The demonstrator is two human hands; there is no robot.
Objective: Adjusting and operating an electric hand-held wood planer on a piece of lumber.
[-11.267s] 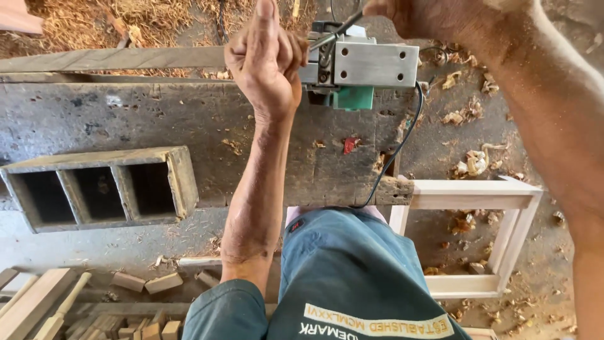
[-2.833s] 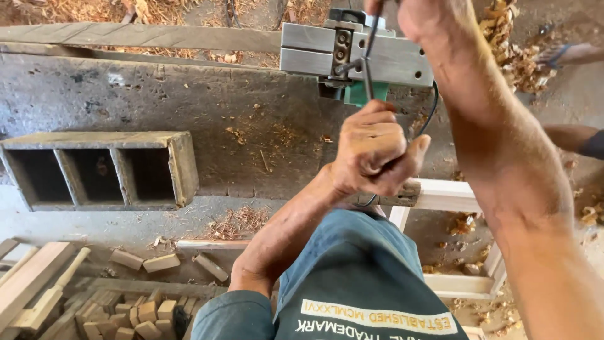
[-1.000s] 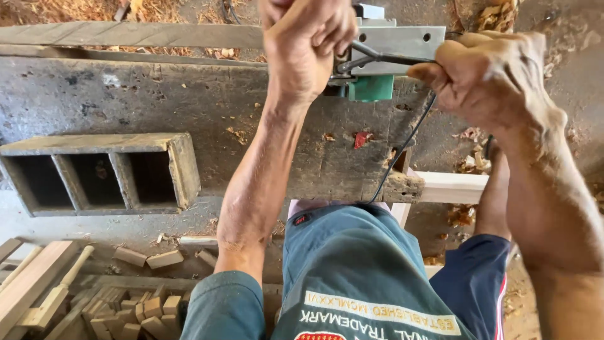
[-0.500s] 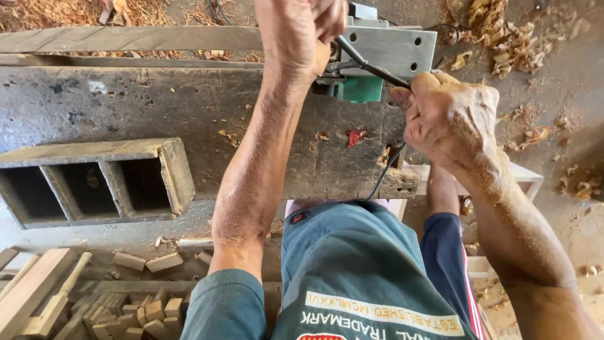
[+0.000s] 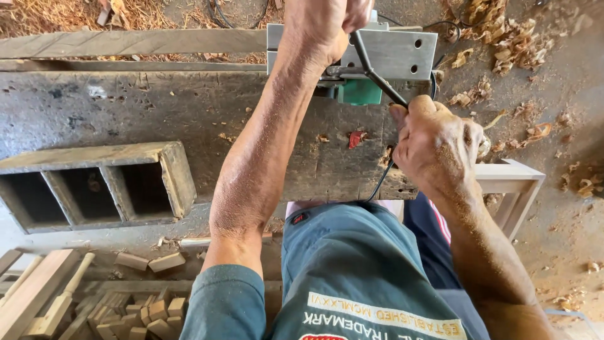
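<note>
Planer (image 5: 390, 53) on plank (image 5: 132, 43); compartment box (image 5: 94, 182) sits left.

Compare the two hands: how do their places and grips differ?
The left hand is closed on top of the grey power tool, far from the body; the right hand is nearer and lower, pinching the black cord. Both are dusted with sawdust.

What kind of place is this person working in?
Most likely a woodworking shop. The left hand grips an electric planer on a worn workbench, the right hand holds its black cord, wood shavings litter the floor, and small offcut blocks lie below.
</note>
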